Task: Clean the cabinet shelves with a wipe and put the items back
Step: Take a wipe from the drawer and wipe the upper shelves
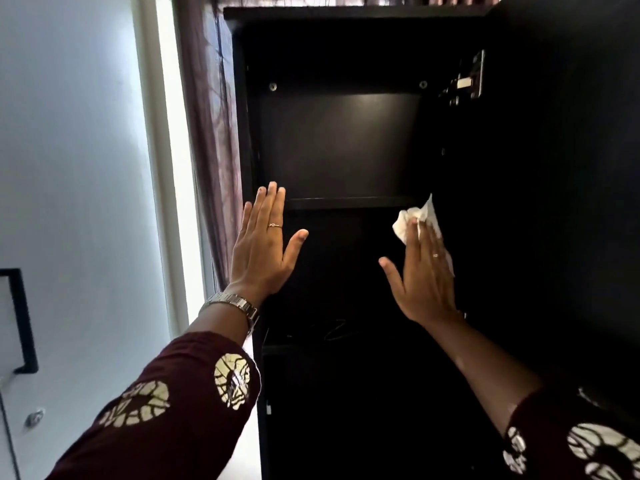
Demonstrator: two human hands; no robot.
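Cabinet (242, 133): dark, with one shelf (346, 203) at fingertip height. Left hand (265, 251): flat, fingers straight and pressed together, thumb spread, placed at the cabinet's left front edge beside the shelf end; contact cannot be confirmed. Right hand (422, 278): flat, fingers straight, thumb spread, pressing the white wipe (405, 223) against the right inner wall just below the shelf. The crumpled wipe protrudes above the fingertips. A metal watch (235, 306) sits on the left wrist

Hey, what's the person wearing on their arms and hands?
Left sleeve and right sleeve are dark maroon with cream, veined round prints. A silver metal-link watch circles the left wrist. The left hand has a thin ring; the right hand has a second ring.
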